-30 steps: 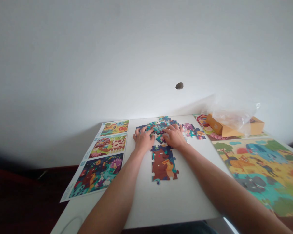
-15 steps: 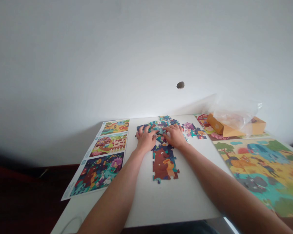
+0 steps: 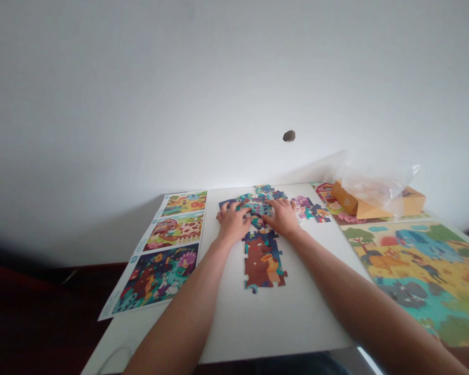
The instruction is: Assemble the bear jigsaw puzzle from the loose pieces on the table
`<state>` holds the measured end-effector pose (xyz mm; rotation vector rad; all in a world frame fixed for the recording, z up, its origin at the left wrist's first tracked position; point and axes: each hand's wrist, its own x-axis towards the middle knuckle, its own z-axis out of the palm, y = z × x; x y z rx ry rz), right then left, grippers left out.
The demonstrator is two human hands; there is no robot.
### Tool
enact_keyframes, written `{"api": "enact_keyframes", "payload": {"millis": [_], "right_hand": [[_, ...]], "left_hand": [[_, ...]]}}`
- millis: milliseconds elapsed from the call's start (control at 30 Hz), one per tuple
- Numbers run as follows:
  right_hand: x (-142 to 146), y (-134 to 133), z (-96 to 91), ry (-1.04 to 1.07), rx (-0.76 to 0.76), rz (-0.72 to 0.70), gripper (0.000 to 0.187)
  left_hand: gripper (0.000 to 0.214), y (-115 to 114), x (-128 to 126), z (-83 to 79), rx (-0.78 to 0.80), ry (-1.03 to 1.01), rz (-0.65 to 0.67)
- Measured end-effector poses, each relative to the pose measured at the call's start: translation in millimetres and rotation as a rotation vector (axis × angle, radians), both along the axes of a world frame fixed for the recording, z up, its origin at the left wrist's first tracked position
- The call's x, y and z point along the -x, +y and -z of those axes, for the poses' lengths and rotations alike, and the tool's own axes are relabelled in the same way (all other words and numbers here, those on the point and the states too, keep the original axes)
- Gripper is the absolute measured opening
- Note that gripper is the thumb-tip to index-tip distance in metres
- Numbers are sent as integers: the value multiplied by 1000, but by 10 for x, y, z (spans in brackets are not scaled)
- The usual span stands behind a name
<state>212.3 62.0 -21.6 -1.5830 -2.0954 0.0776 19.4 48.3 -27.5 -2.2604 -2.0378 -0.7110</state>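
Both hands rest among a heap of loose jigsaw pieces (image 3: 263, 196) at the far side of the white table. My left hand (image 3: 233, 221) lies on the heap's left part, fingers spread. On the right part is my right hand (image 3: 283, 216), its fingers also apart and touching pieces. Whether any single piece is pinched under the fingertips cannot be seen. Closer to me lies a joined puzzle section (image 3: 262, 260) showing a brown bear with an orange pot. A small group of pink and blue pieces (image 3: 310, 208) sits right of my right hand.
A sheet with three pictures (image 3: 172, 234) lies on the left. On the right is an assembled animal puzzle (image 3: 422, 271), with a farm puzzle (image 3: 346, 214) behind it. An orange box (image 3: 363, 205) and a clear plastic bag (image 3: 383, 179) stand there. A wall (image 3: 234, 104) bounds the back.
My right hand's fingers have shifted and spread slightly, uncovering more of the pieces between the hands. My left hand has barely moved.
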Motion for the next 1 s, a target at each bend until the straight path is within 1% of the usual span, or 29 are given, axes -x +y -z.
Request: {"api": "enact_keyframes", "payload": {"millis": [67, 133, 267, 367, 433, 500, 567, 600, 633, 667, 767, 867, 933, 1000], "right_hand": [[-12, -24, -30, -15, 8, 43, 48], [-21, -45, -49, -31, 28, 57, 49], [-24, -69, -49, -30, 33, 53, 50], [-21, -74, -48, 7, -12, 31, 49], [-19, -75, -58, 38, -66, -22, 50], [-17, -78, -70, 59, -119, -109, 52], [-15, -82, -79, 69, -149, -194, 53], [-14, -84, -81, 74, -155, -224, 53], [-12, -87, -83, 77, -154, -246, 53], [-12, -89, -84, 78, -147, -262, 53], [-10, -97, -86, 65, -105, -283, 54], [-3, -108, -86, 30, -59, -266, 56], [5, -116, -79, -3, -29, -252, 54], [13, -120, -67, -35, -3, -243, 49]], "left_hand": [[31, 17, 8, 18, -4, -10, -38], [34, 35, 19, 36, -13, -16, -66], [45, 57, 44, 47, -16, -46, -107], [42, 57, 50, 27, -45, -96, -113], [42, 45, 46, 3, -106, -131, -36], [47, 23, 38, -27, -160, -148, 114], [51, -2, 28, -54, -170, -124, 269], [53, -12, 24, -64, -158, -102, 314], [54, -20, 21, -70, -144, -83, 332], [54, -24, 17, -73, -128, -69, 328], [53, -21, 4, -64, -99, -63, 260], [49, -6, -9, -50, -82, -70, 214], [41, 4, -12, -44, -79, -83, 170], [27, 15, -4, -39, -84, -96, 118]]}}
